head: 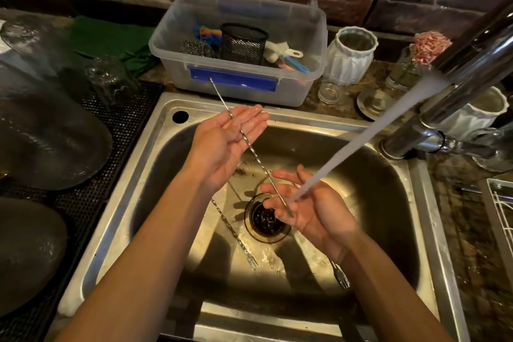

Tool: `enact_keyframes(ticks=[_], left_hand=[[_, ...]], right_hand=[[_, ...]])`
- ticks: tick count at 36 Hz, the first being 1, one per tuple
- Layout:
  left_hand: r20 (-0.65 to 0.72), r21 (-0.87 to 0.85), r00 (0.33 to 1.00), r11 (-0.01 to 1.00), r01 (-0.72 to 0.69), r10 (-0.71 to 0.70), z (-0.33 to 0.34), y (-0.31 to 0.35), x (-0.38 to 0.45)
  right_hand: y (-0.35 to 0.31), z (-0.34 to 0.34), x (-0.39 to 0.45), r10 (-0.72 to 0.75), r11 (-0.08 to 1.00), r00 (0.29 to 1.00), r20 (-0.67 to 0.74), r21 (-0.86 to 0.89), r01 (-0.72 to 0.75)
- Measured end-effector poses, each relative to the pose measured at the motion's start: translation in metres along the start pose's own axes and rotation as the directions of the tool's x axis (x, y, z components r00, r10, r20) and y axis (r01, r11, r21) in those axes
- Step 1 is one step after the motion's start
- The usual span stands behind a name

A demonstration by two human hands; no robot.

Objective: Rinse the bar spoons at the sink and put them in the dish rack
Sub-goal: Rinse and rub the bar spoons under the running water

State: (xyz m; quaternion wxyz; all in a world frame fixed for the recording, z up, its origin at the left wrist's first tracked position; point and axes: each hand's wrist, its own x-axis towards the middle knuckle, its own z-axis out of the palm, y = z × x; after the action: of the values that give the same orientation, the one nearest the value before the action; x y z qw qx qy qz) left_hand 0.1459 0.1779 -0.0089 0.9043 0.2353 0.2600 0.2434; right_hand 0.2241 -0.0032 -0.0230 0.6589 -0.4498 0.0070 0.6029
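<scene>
A long twisted bar spoon point(251, 147) lies slanted across both my upturned palms over the steel sink point(155, 164). My left hand point(222, 144) supports its upper part at the fingers, with the thin end sticking out toward the plastic tub. My right hand point(308, 211) cradles the lower part, and the water stream point(361, 136) from the faucet point(472, 64) lands on that palm. A second bar spoon point(236, 236) lies on the sink floor left of the drain point(266, 219). A forked tip point(340, 276) shows below my right wrist; whose it is I cannot tell. The white wire dish rack point(499, 205) peeks in at the right edge.
A clear plastic tub point(238, 86) with scrubbers and a mesh cup stands behind the sink. Dark plates point(47, 141) and an upturned glass point(111, 80) rest on a rubber mat at the left. White pots and glass jars point(349, 55) crowd the counter by the faucet.
</scene>
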Motion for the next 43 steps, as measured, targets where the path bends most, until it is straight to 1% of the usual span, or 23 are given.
enact_keyframes(ticks=[4,8,13,17,20,30,38,43], left_hand=[[0.01,-0.032,1.0,0.999,-0.008,0.008,-0.005,0.0,0.0],[0.021,-0.044,1.0,0.999,-0.01,0.011,-0.006,-0.003,-0.003],[0.028,-0.068,1.0,0.998,0.011,-0.009,-0.002,-0.01,-0.008],[0.036,-0.09,0.999,0.995,0.031,-0.027,0.0,-0.02,-0.012],[0.045,-0.102,0.998,0.994,0.04,-0.035,-0.001,-0.026,-0.016],[0.069,-0.128,0.995,0.989,0.078,-0.07,-0.001,-0.045,-0.021],[0.096,-0.132,0.99,0.985,0.113,-0.101,0.003,-0.056,-0.031],[0.096,-0.112,0.988,0.985,0.133,-0.123,0.011,-0.065,-0.038]], right_hand=[[-0.001,0.001,0.0,-0.004,0.999,1.0,-0.003,0.05,0.004],[-0.003,0.001,-0.002,-0.012,0.997,0.999,-0.046,0.081,0.015],[-0.004,0.0,-0.01,-0.025,0.999,0.995,-0.097,0.02,0.027],[-0.005,-0.001,-0.019,-0.053,0.998,0.993,-0.109,0.011,0.055],[-0.005,-0.003,-0.024,-0.057,0.998,0.991,-0.122,-0.029,0.054],[-0.003,-0.011,-0.042,-0.071,0.997,0.989,-0.127,-0.032,0.067],[-0.002,-0.011,-0.06,-0.084,0.995,0.979,-0.184,-0.062,0.073],[-0.002,-0.014,-0.072,-0.09,0.994,0.978,-0.187,-0.078,0.077]])
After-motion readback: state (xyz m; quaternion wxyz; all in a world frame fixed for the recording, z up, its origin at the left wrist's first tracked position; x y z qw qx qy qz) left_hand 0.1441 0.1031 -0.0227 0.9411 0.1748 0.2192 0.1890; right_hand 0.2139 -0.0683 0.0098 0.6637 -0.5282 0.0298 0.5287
